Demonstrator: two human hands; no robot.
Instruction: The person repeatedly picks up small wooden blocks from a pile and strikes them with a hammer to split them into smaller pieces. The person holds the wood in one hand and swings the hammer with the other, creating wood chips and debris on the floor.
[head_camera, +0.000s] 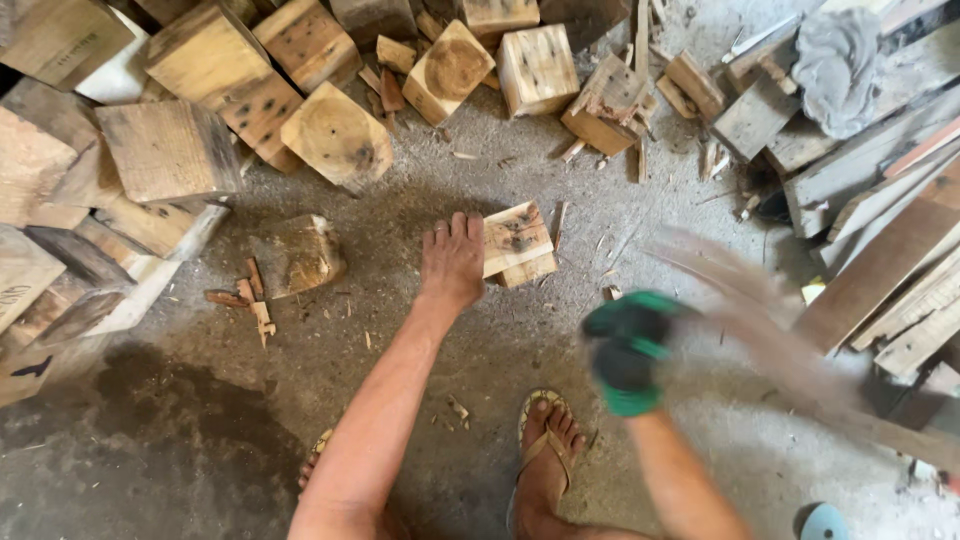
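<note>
My bare left hand lies flat on the concrete floor with its fingers straight, its edge against a small squarish wooden block. My right hand, in a green and black glove, is closed around the handle of a long tool. The tool is smeared by motion, so I cannot tell its kind. The blur sweeps from right of the block toward the lower right. My sandalled foot stands just below the gloved hand.
Several cut wood blocks are heaped along the top and left. A darker chunk and splinters lie left of my hand. Planks and a grey cloth fill the right side.
</note>
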